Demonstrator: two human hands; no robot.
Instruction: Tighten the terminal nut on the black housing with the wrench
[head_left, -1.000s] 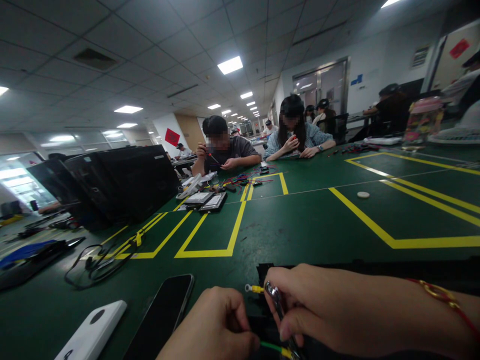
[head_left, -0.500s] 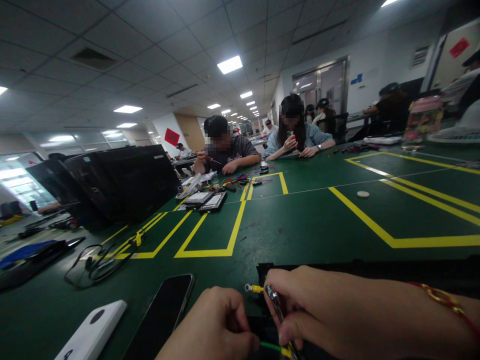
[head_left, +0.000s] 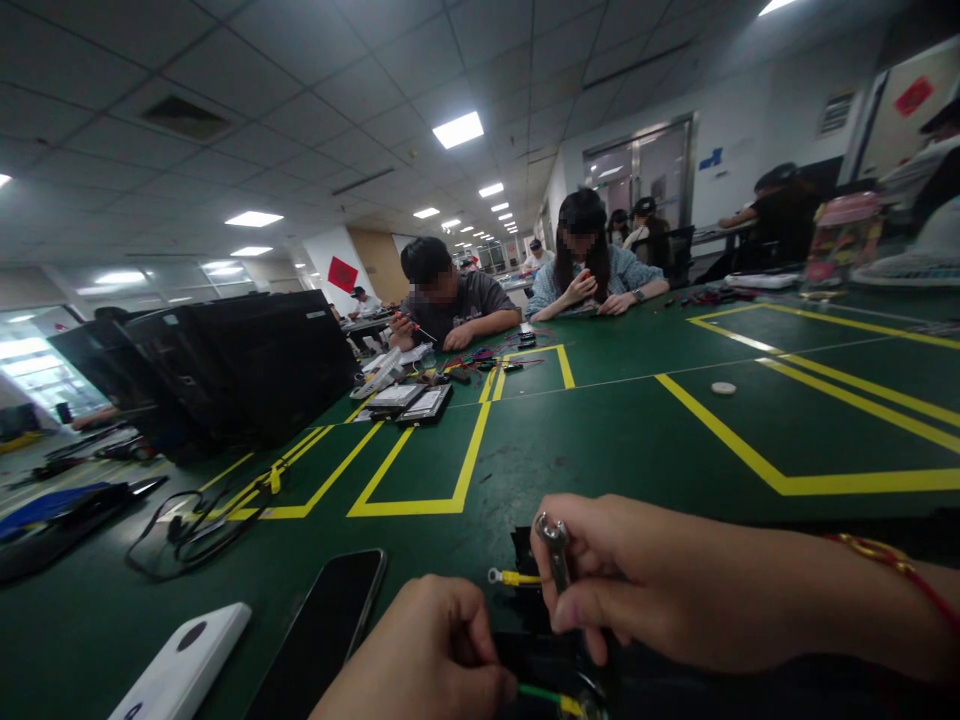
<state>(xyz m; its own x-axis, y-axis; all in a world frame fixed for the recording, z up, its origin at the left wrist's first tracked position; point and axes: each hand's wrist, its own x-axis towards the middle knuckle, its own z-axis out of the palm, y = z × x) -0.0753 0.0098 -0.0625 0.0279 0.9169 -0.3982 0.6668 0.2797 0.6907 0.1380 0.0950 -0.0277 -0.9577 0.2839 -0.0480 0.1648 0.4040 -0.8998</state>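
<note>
Raised above the black plastic housing (head_left: 525, 550), the right hand (head_left: 660, 585) now pinches a small steel spanner (head_left: 555, 545) in a narrow grip, while the left hand (head_left: 424, 650) curls closed beside the housing, its hold hidden. A green wire (head_left: 540, 693) runs along the housing's near edge, a yellow ring terminal (head_left: 514, 577) sits on it, whether fastened cannot be told, and a phone (head_left: 322, 640) lies left of it.

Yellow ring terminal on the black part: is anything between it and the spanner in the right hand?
Nothing visible. The yellow ring terminal lies just left of the small metal spanner held in the right hand. The left hand, on the green wire, sits lower left, outside that gap.
</note>
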